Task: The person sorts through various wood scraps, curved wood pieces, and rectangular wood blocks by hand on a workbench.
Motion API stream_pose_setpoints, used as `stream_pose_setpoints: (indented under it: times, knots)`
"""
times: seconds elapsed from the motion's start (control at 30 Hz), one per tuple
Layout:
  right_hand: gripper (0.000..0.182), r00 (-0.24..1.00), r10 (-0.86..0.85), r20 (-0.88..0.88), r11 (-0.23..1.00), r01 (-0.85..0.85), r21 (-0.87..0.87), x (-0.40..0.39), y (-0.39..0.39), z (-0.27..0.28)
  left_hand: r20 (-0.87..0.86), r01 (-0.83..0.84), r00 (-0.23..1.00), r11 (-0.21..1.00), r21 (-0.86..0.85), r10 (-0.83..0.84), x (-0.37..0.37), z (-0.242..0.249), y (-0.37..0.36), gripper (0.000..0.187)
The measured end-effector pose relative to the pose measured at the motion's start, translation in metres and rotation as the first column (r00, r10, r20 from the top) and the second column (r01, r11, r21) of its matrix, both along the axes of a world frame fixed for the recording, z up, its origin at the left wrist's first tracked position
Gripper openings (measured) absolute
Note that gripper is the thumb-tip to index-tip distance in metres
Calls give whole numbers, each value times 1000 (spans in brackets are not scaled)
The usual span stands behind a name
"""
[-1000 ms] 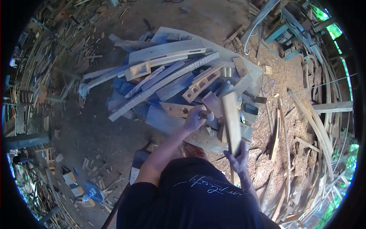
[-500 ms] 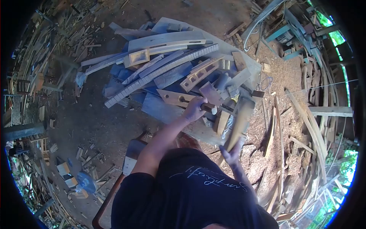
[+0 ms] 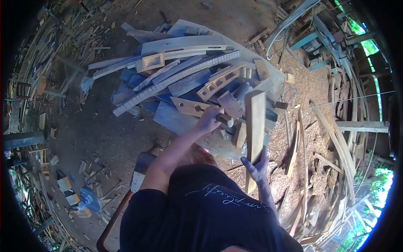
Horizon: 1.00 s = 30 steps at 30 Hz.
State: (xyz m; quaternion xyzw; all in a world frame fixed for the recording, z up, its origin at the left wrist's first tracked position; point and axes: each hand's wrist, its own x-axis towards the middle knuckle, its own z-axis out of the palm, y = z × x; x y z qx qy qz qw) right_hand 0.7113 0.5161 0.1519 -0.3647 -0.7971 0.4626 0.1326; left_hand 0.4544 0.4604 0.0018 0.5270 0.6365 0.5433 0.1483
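Observation:
My left hand (image 3: 208,119) is closed around a short dark tool (image 3: 225,119) with a pale round end, over the near side of the work surface. My right hand (image 3: 257,167) grips the lower part of a long pale wooden board (image 3: 255,122), which points away from me. Left of the board, near my left hand, lies a flat wooden piece with round holes (image 3: 187,106). A small wooden block (image 3: 240,135) stands between the tool and the board.
Stacked planks, a long notched strip (image 3: 180,82) and a small wooden box frame (image 3: 153,62) cover the work surface. Shavings and long offcuts (image 3: 336,134) lie at right. A fan (image 3: 90,199) stands at lower left, and a teal machine (image 3: 310,42) at upper right.
The board in my right hand has swung more upright and to the left, and now shows its broad face. My left hand has shifted slightly left with the tool.

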Motion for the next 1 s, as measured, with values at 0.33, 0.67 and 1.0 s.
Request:
stream_pose_setpoints:
  times: [0.33, 0.67, 1.0]
  knots:
    - [73, 942, 174, 288, 979, -197, 54, -32, 2, 10, 329, -144, 935, 989, 17, 131, -15, -6, -10, 23]
    - [71, 909, 154, 387, 986, -169, 6, -49, 20, 4, 557, -77, 828, 997, 6, 61, -32, -15, -18, 14]
    - [76, 953, 188, 237, 953, -235, 193, -95, 8, 47, 456, -262, 797, 907, -330, 396, -83, 19, -61, 22]
